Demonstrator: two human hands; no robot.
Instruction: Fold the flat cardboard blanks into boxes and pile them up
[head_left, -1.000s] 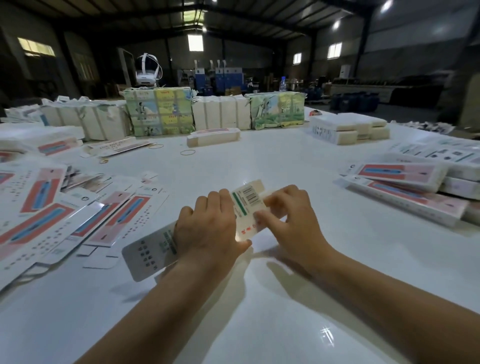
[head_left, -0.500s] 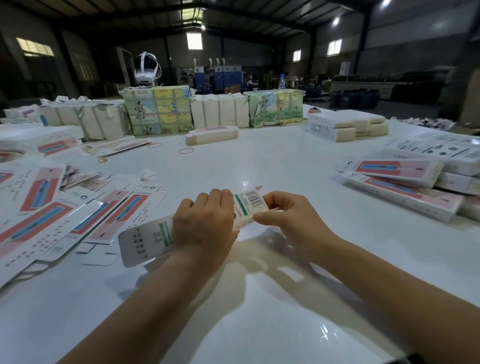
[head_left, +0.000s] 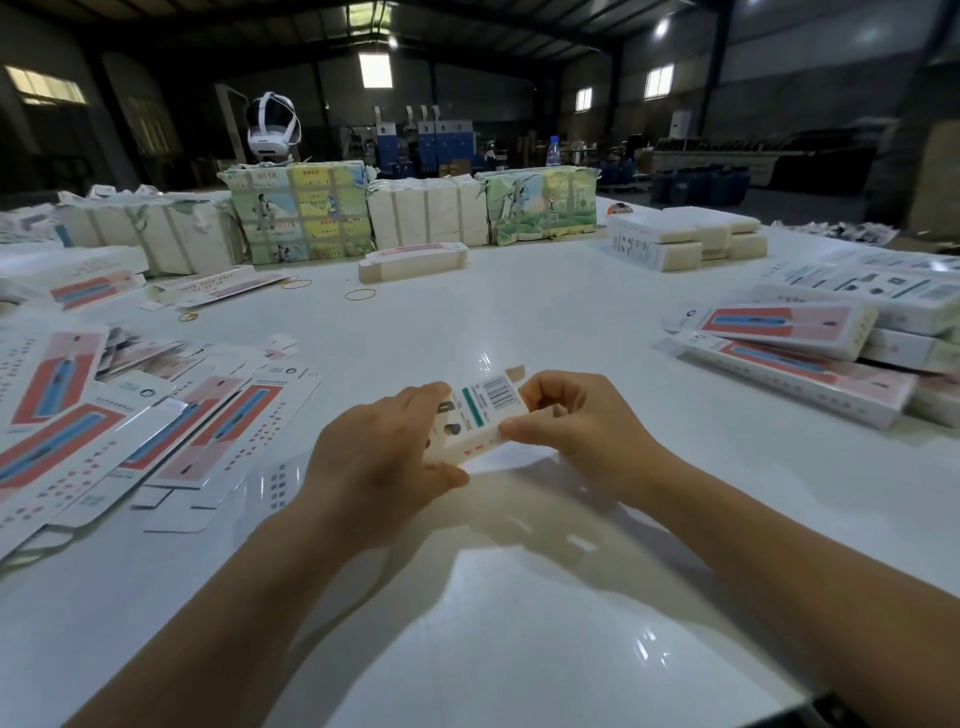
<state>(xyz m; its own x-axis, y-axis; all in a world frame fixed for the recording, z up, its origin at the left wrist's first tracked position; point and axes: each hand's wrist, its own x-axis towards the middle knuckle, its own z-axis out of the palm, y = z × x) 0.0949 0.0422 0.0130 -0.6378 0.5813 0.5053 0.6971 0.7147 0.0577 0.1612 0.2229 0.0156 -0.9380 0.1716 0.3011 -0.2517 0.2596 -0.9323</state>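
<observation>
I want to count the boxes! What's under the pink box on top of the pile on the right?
Under the top pink box lies another pink box, resting on the white table. White boxes sit beside them. Anything deeper in the pile is covered.

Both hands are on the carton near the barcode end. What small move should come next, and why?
Probably tuck the end flap shut. The box already looks squared up, gripped by the left hand, while the right hand pinches its barcode end, where a small flap sticks up unfolded. Closing it would ready the box for the pile of finished boxes on the right.
</observation>
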